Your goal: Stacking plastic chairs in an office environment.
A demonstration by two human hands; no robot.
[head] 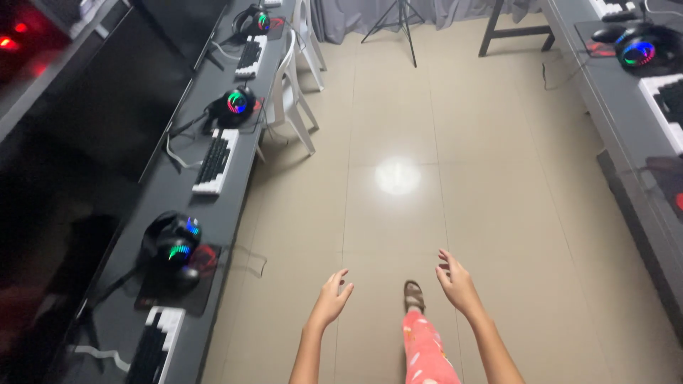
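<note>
Both hands empty, open; nearest headset well left.

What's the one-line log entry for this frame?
left hand: open, empty | right hand: open, empty | both over beige tiled floor | nearest: glowing black headset on dark desk

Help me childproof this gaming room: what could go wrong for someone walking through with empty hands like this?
A loose cable loops off the left desk onto the floor near the left hand; a foot could snag it. The tripod legs spread ahead. The tiles look glossy, possibly slippery. The right hand holds nothing.
</note>
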